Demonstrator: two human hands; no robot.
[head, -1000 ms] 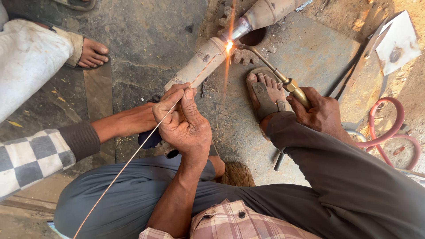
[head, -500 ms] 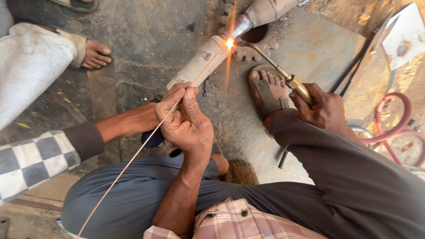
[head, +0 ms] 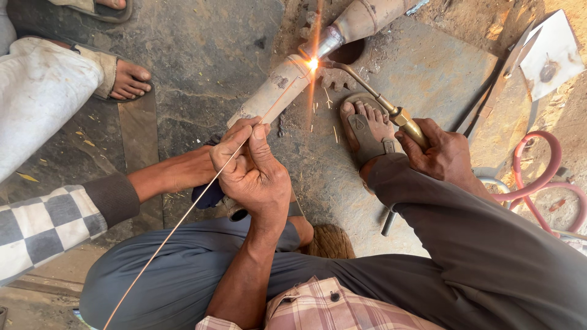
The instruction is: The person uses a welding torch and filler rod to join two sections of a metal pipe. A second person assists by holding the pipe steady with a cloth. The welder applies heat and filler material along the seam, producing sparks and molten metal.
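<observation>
My left hand pinches a thin copper-coloured filler rod whose tip reaches the glowing spot on a beige metal pipe. Gripped in my right hand is a brass torch; its bent nozzle points at the same bright spot, where the pipe meets a second pipe section. Sparks fall from the joint. A co-worker's arm in a checkered sleeve reaches in from the left, under my left hand, to the pipe's near end.
My sandalled foot rests on the stone floor beside the pipe. Another person's bare foot and white trouser leg are at the upper left. A red hose coils at the right, with a white metal sheet behind it.
The rod tip and the torch flame stay at the joint. More sparks now drop from the glowing spot. Both of my hands have barely moved.
</observation>
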